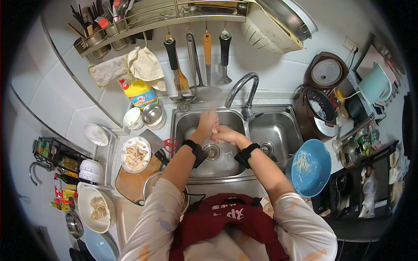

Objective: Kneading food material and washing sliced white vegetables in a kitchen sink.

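My left hand [208,123] and my right hand [227,134] meet over the left basin of a double stainless steel sink [225,166]. Both are blurred. Something small and pale shows between them, too unclear to name. A grey smear lies just beyond my left fingertips, in front of the hanging utensils. The chrome faucet [243,88] arches behind my right hand, its spout over the left basin. Left of the sink, a cleaver [152,140] and red-handled scissors [170,145] lie by a white plate of pale cut strips [136,154]. A wooden cutting board [135,186] is partly under that plate.
Right of the sink stand a blue basin [312,182] holding pale shreds and a rice cooker [315,111] with its lid up. At left are a cream colander [107,204] and a yellow detergent bottle [140,93]. Ladles [223,76] hang from a metal rack [156,16].
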A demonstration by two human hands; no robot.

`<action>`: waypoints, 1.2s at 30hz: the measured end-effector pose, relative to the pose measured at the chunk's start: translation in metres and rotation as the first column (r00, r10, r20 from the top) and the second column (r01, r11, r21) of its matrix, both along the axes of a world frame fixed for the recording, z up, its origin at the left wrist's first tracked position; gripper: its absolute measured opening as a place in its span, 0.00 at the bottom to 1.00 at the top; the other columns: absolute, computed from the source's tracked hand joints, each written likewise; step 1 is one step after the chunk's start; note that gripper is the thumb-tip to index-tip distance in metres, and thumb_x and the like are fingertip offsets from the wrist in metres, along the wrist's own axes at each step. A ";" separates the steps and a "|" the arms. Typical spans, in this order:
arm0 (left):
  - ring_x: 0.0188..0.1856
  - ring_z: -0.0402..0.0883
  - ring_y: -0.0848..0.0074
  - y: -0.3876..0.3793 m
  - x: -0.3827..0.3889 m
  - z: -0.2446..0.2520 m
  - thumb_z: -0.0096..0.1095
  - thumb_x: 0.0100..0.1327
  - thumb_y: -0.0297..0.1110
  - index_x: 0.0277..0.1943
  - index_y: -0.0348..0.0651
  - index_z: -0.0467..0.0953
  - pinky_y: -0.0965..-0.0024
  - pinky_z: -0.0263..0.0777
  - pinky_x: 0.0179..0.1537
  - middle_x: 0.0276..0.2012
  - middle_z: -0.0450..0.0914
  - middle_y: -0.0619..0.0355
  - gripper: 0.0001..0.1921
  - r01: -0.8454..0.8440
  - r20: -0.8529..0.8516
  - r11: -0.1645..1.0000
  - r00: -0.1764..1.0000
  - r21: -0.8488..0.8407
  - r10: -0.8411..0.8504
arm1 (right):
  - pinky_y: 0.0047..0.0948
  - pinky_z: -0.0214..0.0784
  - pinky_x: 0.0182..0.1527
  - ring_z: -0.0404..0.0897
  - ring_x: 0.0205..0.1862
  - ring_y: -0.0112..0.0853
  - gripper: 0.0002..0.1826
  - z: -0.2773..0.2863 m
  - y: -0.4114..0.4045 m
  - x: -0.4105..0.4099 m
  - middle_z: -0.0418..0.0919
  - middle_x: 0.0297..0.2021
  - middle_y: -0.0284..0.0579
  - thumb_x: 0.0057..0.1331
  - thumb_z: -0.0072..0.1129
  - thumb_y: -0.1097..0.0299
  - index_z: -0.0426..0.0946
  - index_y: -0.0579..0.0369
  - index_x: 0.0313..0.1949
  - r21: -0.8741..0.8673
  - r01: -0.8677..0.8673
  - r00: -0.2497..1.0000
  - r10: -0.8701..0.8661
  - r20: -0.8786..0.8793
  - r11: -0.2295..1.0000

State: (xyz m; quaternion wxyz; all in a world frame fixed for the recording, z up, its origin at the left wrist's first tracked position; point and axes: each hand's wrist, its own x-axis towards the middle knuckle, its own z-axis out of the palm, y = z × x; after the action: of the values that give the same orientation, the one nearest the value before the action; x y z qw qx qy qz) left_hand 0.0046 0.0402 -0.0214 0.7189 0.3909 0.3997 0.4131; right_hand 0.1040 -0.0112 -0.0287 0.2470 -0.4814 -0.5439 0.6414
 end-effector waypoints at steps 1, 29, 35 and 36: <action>0.09 0.52 0.80 0.001 0.000 -0.001 0.44 0.57 0.52 0.12 0.45 0.53 0.77 0.47 0.10 0.08 0.53 0.63 0.25 0.032 0.000 1.000 1.000 -0.001 -0.032 | 0.18 0.60 0.26 0.68 0.23 0.21 0.07 -0.003 0.002 0.002 0.69 0.24 0.35 0.50 0.50 0.74 0.67 0.58 0.31 0.001 -0.027 0.999 0.027 -0.018 1.000; 0.13 0.61 0.82 0.000 -0.003 -0.013 0.48 0.57 0.46 0.15 0.41 0.62 0.79 0.57 0.16 0.11 0.61 0.62 0.21 0.119 0.056 0.963 0.989 0.243 -0.137 | 0.23 0.57 0.47 0.69 0.41 0.26 0.13 -0.011 0.013 0.012 0.71 0.35 0.37 0.52 0.55 0.71 0.67 0.56 0.37 -0.085 -0.145 0.924 0.104 -0.369 0.986; 0.30 0.71 0.80 -0.017 -0.007 -0.002 0.57 0.53 0.36 0.36 0.34 0.65 0.80 0.66 0.31 0.25 0.70 0.59 0.14 0.113 -0.008 0.877 0.992 0.467 -0.123 | 0.22 0.66 0.35 0.72 0.30 0.26 0.10 -0.016 0.011 0.009 0.71 0.29 0.39 0.51 0.49 0.74 0.66 0.59 0.35 -0.077 -0.102 0.954 0.075 -0.290 0.992; 0.30 0.71 0.80 -0.021 -0.009 0.002 0.57 0.53 0.36 0.36 0.34 0.65 0.80 0.66 0.31 0.25 0.70 0.59 0.14 0.115 -0.009 0.877 0.992 0.466 -0.125 | 0.22 0.67 0.33 0.71 0.28 0.25 0.09 -0.016 0.011 0.009 0.70 0.27 0.38 0.51 0.47 0.74 0.66 0.59 0.34 -0.051 -0.116 0.968 0.101 -0.231 0.992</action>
State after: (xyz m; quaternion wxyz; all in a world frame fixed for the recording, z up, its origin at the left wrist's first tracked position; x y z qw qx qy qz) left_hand -0.0040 0.0197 -0.0198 0.6326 0.5715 0.2563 0.4556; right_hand 0.1126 -0.0002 -0.0451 0.2568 -0.3818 -0.5168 0.7219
